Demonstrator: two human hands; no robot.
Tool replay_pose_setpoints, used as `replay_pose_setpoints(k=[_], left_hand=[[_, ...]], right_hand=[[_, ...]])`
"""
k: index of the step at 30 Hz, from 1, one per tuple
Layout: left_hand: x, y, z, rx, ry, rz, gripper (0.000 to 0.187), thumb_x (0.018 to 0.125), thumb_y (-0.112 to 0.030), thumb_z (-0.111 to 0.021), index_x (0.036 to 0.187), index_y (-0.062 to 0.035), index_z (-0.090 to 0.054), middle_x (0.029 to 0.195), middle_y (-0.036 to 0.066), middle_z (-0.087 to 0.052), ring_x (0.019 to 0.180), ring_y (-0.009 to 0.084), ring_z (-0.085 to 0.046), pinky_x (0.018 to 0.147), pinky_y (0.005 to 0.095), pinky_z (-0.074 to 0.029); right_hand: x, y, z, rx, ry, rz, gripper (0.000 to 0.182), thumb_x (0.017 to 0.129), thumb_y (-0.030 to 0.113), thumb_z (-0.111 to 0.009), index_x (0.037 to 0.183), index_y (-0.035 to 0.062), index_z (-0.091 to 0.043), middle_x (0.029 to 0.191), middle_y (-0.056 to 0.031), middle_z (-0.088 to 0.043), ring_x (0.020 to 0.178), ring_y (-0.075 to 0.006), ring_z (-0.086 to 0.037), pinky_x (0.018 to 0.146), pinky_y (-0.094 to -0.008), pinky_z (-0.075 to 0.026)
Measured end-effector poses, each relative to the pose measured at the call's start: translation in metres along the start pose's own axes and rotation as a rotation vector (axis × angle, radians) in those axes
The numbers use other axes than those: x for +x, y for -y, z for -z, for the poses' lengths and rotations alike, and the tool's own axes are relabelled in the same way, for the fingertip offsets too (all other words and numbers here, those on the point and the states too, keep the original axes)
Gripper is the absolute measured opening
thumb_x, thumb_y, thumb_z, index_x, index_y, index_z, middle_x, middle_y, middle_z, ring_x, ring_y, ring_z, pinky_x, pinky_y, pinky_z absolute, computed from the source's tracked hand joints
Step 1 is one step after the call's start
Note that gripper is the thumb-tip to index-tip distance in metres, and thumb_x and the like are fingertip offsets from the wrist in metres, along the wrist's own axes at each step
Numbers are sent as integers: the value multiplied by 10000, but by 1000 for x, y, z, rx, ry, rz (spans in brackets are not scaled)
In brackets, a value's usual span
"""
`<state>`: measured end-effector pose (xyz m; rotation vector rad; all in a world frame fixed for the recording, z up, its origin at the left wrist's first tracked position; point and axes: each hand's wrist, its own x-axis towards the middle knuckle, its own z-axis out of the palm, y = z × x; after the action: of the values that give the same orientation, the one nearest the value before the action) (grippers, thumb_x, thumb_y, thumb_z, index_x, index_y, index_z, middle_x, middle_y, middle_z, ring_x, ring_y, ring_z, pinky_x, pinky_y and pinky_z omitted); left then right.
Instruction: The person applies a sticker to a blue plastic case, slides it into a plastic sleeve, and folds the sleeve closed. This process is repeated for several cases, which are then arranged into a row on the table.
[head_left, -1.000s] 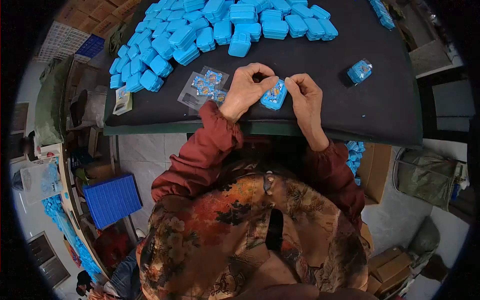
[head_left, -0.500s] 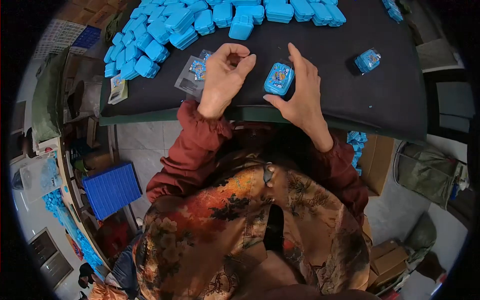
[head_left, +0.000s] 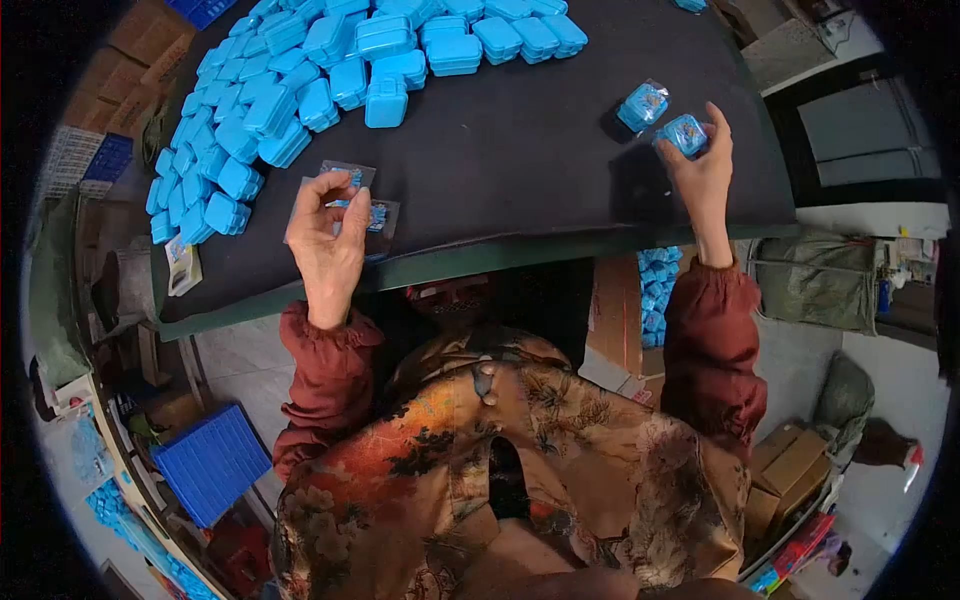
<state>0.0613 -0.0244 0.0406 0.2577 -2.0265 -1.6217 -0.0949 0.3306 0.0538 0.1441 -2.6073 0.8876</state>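
Observation:
At the right of the table, my right hand [head_left: 706, 170] grips a small blue plastic box [head_left: 683, 135] with a printed picture on its lid, the thumb on one side and the fingers on the other. Just beyond it stands a similar blue box [head_left: 642, 105] with a printed lid and what looks like a clear film. My left hand [head_left: 330, 245] is over clear sticker sheets [head_left: 378, 218] near the table's front edge, its thumb and forefinger curled into a pinch. Whatever lies between those fingertips, if anything, is too small to make out.
Many plain blue boxes [head_left: 385, 103] are heaped along the back and left of the dark table [head_left: 520, 170]. A small printed card [head_left: 184, 265] lies at the left edge. Below the table are a carton of blue pieces [head_left: 655, 290] and a blue crate [head_left: 212, 465].
My right hand has closed on the printed box and carried it right, beside the other printed box. My left hand stays by the sticker sheets, still pinched. The view has shifted.

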Motion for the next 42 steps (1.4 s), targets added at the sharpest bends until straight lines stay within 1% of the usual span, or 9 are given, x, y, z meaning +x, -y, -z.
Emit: replay_pose_setpoints(k=[8, 12, 15, 20, 23, 30, 36, 38, 42], left_hand=[[-14, 16, 5, 36, 12, 50, 246, 815, -20, -635, 1041, 20, -545, 942, 70, -554, 802, 107, -528, 660, 230, -447], [-18, 16, 4, 219, -25, -128, 250, 801, -21, -639, 1030, -3, -540, 991, 87, -549, 848, 172, -540, 668, 263, -458], [-21, 12, 1, 319, -43, -170, 256, 791, -19, -640, 1026, -11, -539, 1000, 105, -547, 873, 214, -544, 688, 294, -460], [-22, -1, 8, 529, -59, -247, 277, 778, -4, -633, 1039, -6, -541, 1030, 150, -542, 935, 307, -531, 770, 361, -441], [-28, 2, 11, 603, -67, -281, 315, 774, 0, -633, 1072, 4, -533, 1064, 180, -519, 973, 319, -514, 798, 366, -432], [-44, 19, 3, 824, 19, -391, 306, 765, -11, -595, 1061, 20, -523, 1068, 176, -509, 1001, 343, -471, 881, 437, -360], [-46, 31, 6, 915, 21, -446, 224, 869, -45, -485, 1068, 43, -540, 1099, 199, -505, 991, 358, -475, 835, 463, -372], [-46, 35, 8, 972, 25, -435, 245, 783, -2, -498, 1017, 48, -555, 1013, 191, -533, 930, 369, -489, 826, 459, -388], [-46, 34, 7, 1032, 53, -344, 247, 806, -65, -438, 982, 40, -575, 985, 192, -537, 910, 365, -495, 804, 458, -400]], right_hand=[[10, -25, -17, 11, 183, 56, 996, 593, 282, -843, 1379, 61, -273, 1294, -259, -361, 1193, -403, -389, 954, -474, -383], [26, -23, -15, -148, 233, 179, 1061, 593, 386, -835, 1402, 75, -224, 1350, -259, -306, 1226, -430, -336, 960, -507, -370], [36, -19, -25, -230, 278, 255, 1010, 634, 441, -796, 1392, 64, -245, 1348, -253, -332, 1214, -436, -354, 950, -508, -377], [34, -4, -34, -250, 257, 45, 849, 669, 417, -770, 1313, 17, -386, 1152, -243, -531, 1052, -367, -520, 857, -430, -452], [32, -12, -36, -251, 165, 54, 815, 661, 403, -775, 1278, 2, -424, 1107, -232, -557, 970, -344, -561, 823, -401, -468], [120, -56, -8, -247, -40, -157, 874, 667, 392, -759, 1317, -21, -347, 1020, -254, -611, 945, -350, -613, 798, -414, -480], [226, -112, -32, -301, -156, -217, 792, 672, 392, -754, 1274, 0, -420, 1084, -197, -607, 985, -349, -591, 816, -411, -474], [253, -123, -48, -292, -161, -219, 772, 681, 392, -749, 1266, 2, -431, 1107, -187, -597, 1007, -347, -579, 823, -411, -470], [299, -146, -70, -374, -193, -260, 663, 719, 408, -720, 1194, 9, -488, 1132, -199, -564, 1041, -366, -534, 832, -439, -449]])
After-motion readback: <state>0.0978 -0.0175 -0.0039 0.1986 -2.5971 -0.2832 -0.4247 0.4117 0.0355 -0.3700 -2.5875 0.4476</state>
